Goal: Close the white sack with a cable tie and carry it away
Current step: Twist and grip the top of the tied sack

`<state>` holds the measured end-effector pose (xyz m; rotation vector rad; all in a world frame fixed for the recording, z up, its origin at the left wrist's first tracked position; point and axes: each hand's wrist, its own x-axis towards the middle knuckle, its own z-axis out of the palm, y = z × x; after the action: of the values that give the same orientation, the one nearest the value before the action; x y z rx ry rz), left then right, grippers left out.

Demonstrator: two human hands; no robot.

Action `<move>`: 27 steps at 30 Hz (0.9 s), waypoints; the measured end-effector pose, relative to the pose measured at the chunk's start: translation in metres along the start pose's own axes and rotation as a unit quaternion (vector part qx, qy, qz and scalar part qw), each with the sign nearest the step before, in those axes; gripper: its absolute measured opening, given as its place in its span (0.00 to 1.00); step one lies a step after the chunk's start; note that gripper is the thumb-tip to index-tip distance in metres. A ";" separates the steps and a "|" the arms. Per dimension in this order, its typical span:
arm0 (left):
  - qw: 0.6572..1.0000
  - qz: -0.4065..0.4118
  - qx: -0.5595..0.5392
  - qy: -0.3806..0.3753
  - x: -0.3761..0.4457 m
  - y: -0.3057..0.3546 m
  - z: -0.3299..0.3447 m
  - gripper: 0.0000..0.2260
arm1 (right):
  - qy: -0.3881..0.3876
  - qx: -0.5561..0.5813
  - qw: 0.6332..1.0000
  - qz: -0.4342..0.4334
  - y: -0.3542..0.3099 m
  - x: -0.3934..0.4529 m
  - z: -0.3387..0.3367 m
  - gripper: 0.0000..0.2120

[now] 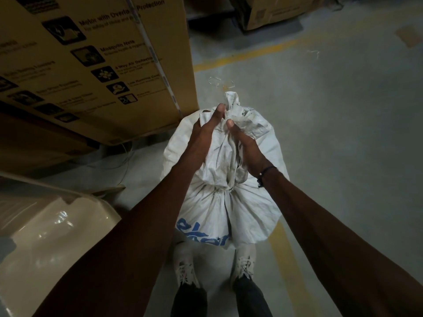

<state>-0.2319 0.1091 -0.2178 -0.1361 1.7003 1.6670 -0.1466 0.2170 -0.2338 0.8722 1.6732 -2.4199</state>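
The gathered neck of the white sack point(219, 202), pointing toward twelve o'clock, is clenched by the left hand point(203, 136) and right hand point(246, 145).

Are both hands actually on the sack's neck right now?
Touching. The head view shows the left hand and right hand both closed around the bunched top of the sack, fabric gathered between them.

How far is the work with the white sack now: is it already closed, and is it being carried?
Looks done: the white sack is cinched at its neck, though the tie itself is too small to confirm. In hand: the left hand and right hand grip the gathered top. Left: carrying it away; whether it is already lifted is unclear.
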 end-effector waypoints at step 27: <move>0.978 0.038 0.037 0.201 -0.088 0.003 0.044 0.16 | 0.125 0.050 0.989 0.053 -0.008 -0.066 0.025 0.47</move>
<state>-0.1515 0.1133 -0.1616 -0.4010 2.0863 1.7112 -0.1047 0.1817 -0.1890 1.2933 1.5426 -2.4240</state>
